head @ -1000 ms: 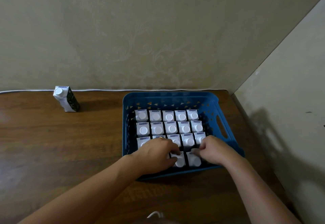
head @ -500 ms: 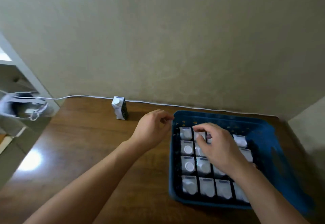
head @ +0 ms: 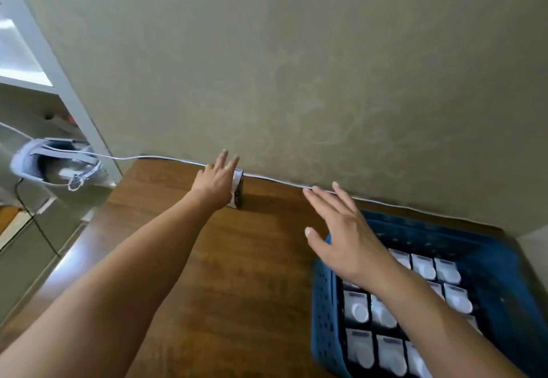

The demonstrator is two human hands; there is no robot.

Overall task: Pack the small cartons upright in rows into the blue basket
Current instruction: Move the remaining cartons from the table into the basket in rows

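Most of the small cartons [head: 357,309] stand upright in the blue basket [head: 321,312], white caps up, side by side in straight rows; the right forearm and the frame edge hide part of the grid, so no full count is possible and I cannot tell whether a slot is free. One lone carton [head: 238,189] is outside the basket, upright on the wooden table [head: 252,274] at the foot of the wall, well apart from the basket and just in front of a white cable [head: 278,181] that runs along the table's back edge. Left hand [head: 215,183] is at this carton, on its left side; fingers point up and look fairly straight, and whether the palm or thumb already grips the carton is hidden, so the hold cannot be confirmed. Right hand [head: 345,235] hovers over the basket's near-left corner, fingers spread wide, holding nothing. Judgement: packing nearly complete; what is left is to take the last carton, carry it across and seat it upright in line with the rows. Risk: tipping it or snagging the cable.
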